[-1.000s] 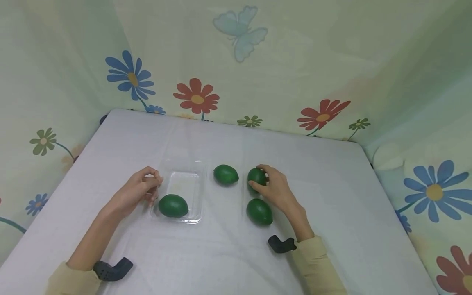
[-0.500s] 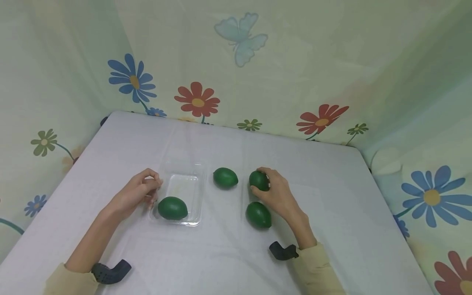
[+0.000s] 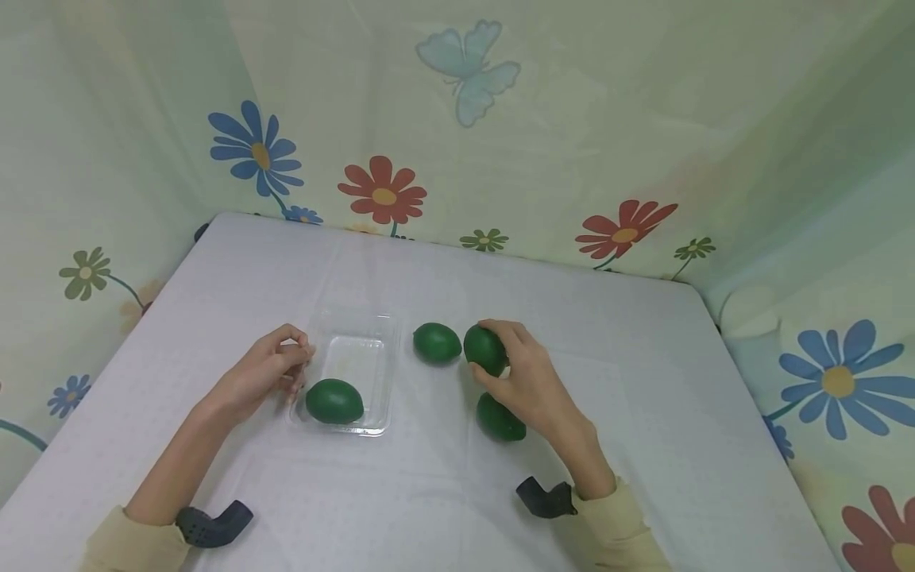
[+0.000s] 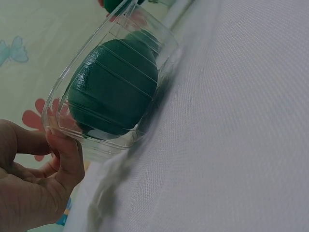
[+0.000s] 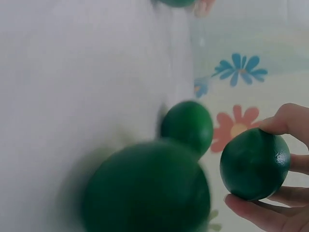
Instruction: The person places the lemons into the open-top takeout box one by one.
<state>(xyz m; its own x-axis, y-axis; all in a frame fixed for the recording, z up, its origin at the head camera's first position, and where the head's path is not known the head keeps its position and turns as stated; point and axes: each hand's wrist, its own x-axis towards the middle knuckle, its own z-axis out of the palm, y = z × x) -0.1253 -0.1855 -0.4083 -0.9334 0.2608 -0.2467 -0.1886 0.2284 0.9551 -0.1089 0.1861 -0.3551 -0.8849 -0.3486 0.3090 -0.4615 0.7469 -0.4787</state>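
Observation:
My left hand pinches the left rim of a clear plastic container between thumb and fingers. One green lime lies in the container's near part; in the left wrist view that lime shows through the ribbed wall. My right hand grips another lime with thumb and fingertips. In the right wrist view this held lime appears raised off the cloth. Just left of it a third lime rests on the table. Below the right hand sits one more lime, partly covered by the hand.
A white cloth covers the table. Behind and beside it hangs a pale curtain printed with flowers and a butterfly. Dark devices are strapped at the left wrist and the right wrist.
My right hand has lifted its lime and carried it a little to the left, towards the lime lying beside the container. The left hand keeps its place on the rim.

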